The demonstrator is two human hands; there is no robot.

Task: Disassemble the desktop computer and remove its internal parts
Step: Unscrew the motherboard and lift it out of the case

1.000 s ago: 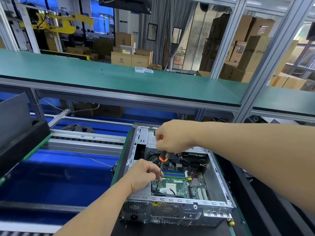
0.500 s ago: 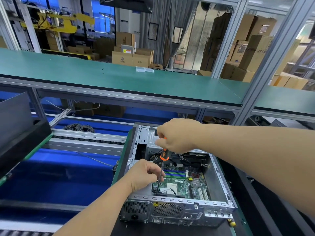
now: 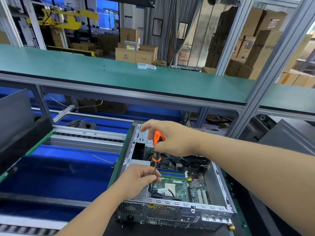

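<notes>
Screwdriver [image 3: 157, 147] stands nearly upright over the open computer case [image 3: 172, 206]. The right hand [image 3: 172, 138] is the upper grip, fingers curled round the orange handle. Just below it, the left hand [image 3: 139, 180] pinches the metal shaft between thumb and fingertips. The tip, hidden behind the left fingers, points down at the green motherboard [image 3: 182, 186] inside the case, which lies right of the left grip, beneath the right one.

Right hand [image 3: 172, 138]: reached in from the right, fingers curled in a grip.
Left hand [image 3: 139, 179]: lower, fingertips pinched together.
</notes>
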